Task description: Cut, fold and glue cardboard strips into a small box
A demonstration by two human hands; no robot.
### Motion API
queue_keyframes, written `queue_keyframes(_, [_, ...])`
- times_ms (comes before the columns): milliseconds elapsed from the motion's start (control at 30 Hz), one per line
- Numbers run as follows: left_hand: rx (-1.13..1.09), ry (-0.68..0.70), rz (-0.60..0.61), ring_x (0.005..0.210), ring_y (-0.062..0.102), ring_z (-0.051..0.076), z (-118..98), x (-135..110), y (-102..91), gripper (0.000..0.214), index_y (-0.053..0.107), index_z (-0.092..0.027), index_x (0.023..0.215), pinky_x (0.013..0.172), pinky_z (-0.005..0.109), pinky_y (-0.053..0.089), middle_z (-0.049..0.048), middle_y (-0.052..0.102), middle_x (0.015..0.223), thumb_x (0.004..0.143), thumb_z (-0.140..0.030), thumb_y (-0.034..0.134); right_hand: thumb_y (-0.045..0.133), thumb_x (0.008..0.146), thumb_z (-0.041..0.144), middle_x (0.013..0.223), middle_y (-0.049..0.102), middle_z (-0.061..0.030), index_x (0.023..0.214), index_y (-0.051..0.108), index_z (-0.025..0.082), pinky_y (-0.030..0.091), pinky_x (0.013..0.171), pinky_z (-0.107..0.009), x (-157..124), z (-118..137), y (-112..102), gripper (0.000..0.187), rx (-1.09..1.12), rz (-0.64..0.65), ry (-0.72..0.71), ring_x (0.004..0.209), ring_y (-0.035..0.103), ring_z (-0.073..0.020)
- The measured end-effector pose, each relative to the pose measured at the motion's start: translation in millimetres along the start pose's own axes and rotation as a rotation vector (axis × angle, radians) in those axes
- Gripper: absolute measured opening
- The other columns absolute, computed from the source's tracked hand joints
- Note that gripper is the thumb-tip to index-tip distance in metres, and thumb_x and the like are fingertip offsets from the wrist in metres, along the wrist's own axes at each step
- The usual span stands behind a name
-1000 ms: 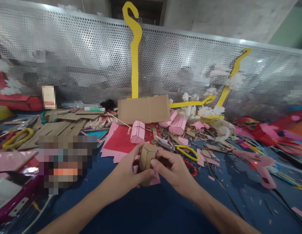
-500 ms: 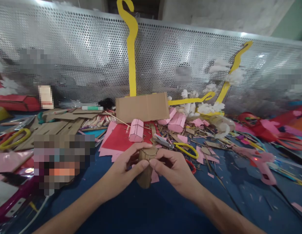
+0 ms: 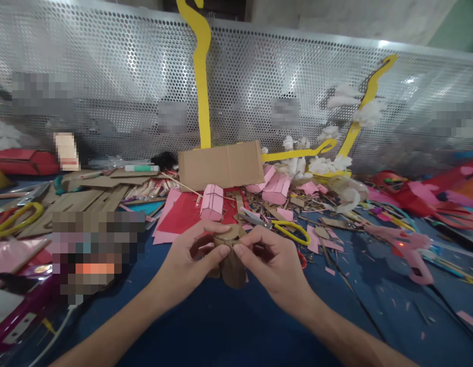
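Note:
Between my two hands is a small brown cardboard piece [image 3: 234, 270], folded into a rounded, many-sided form with a flat top. My left hand [image 3: 200, 252] grips its left side, thumb on the near face and forefinger along the top edge. The fingertips of my right hand [image 3: 269, 255] pinch its right edge, the thumb close to the left thumb. My palms hide part of the piece. Just beyond the hands stands a pink paper shape with dark edges [image 3: 212, 203]. Scissors with yellow handles [image 3: 292, 232] lie past my right hand.
A pink glue gun [image 3: 408, 250] with a lit red light lies on the right of the blue table [image 3: 236, 331]. Behind stand a cardboard box [image 3: 221, 165] and a tall yellow cutout [image 3: 202, 76]. Cardboard strips [image 3: 87, 196] lie left, scraps right, before a perforated metal panel [image 3: 240, 66].
The cardboard piece has turned in my fingers, and its lower part now shows a rounded flap facing me. Both hands keep their hold. The view has shifted slightly.

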State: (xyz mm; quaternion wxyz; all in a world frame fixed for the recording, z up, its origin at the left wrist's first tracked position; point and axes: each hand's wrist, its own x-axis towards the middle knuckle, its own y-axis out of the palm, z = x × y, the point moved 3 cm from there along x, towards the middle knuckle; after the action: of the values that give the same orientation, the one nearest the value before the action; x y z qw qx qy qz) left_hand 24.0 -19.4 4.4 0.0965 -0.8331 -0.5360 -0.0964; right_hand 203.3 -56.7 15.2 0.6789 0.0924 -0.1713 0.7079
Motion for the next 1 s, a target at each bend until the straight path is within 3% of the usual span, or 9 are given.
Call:
queue_keyframes(167, [-0.009,-0.014,-0.034,0.106,0.072,0.021,-2,1,3.0,0.024,0.068,-0.023,0.11,0.089,0.031,0.059,0.0066,0.075,0.115,0.091,-0.036,0.076,0.067,0.093,0.022,0.07,0.061,0.0017,0.077,0.066,0.021,0.045,0.058,-0.026,-3,7,-2,0.016,-0.274,-0.092,-0.191,0.062,0.056,-0.0125])
queue_keyframes(333, [-0.068,-0.065,-0.002,0.097,0.074,0.021,0,-2,5.3,0.025,0.066,-0.023,0.111,0.072,0.027,0.061,0.0073,0.075,0.113,0.092,-0.038,0.074,0.066,0.092,0.016,0.072,0.062,0.0014,0.08,0.066,0.022,0.045,0.061,-0.027,-6,12,-1,0.014,-0.383,-0.106,-0.339,0.065,0.057,-0.0136])
queue_keyframes(400, [-0.077,-0.061,0.018,0.098,0.073,0.021,0,-2,5.5,0.024,0.066,-0.023,0.111,0.071,0.027,0.061,0.007,0.075,0.112,0.093,-0.037,0.073,0.066,0.093,0.016,0.072,0.062,0.0014,0.08,0.065,0.022,0.045,0.061,-0.027,-6,11,0,0.014,-0.374,-0.099,-0.327,0.065,0.057,-0.0136])
queue_keyframes(533, [-0.086,0.009,0.016,0.107,0.072,0.022,-5,0,4.2,0.019,0.069,-0.023,0.11,0.088,0.033,0.061,0.0065,0.074,0.113,0.094,-0.033,0.072,0.065,0.095,0.024,0.074,0.062,0.0013,0.084,0.066,0.022,0.047,0.06,-0.026,-4,5,0,0.011,-0.28,-0.05,-0.182,0.064,0.057,-0.0137])
queue_keyframes(667, [-0.106,0.052,0.016,0.109,0.072,0.022,-7,0,3.9,0.013,0.071,-0.023,0.106,0.09,0.033,0.061,0.0076,0.075,0.116,0.094,-0.03,0.071,0.064,0.095,0.027,0.073,0.063,0.0006,0.084,0.067,0.021,0.048,0.059,-0.027,-1,6,0,0.013,-0.214,-0.004,-0.1,0.062,0.058,-0.0141])
queue_keyframes(800, [-0.118,0.069,-0.033,0.107,0.072,0.022,-7,-1,3.5,0.011,0.073,-0.022,0.101,0.092,0.033,0.06,0.0076,0.075,0.115,0.091,-0.026,0.075,0.064,0.093,0.024,0.072,0.062,0.0003,0.08,0.067,0.02,0.046,0.058,-0.026,-1,12,-1,0.014,-0.248,-0.023,-0.134,0.063,0.057,-0.0141])
queue_keyframes(1000, [-0.118,0.073,-0.089,0.104,0.073,0.022,-6,-2,3.7,0.012,0.076,-0.021,0.1,0.092,0.033,0.061,0.0072,0.077,0.112,0.088,-0.025,0.078,0.065,0.091,0.013,0.071,0.063,0.0011,0.079,0.068,0.022,0.047,0.061,-0.027,-4,19,0,0.016,-0.382,-0.078,-0.317,0.064,0.057,-0.014])
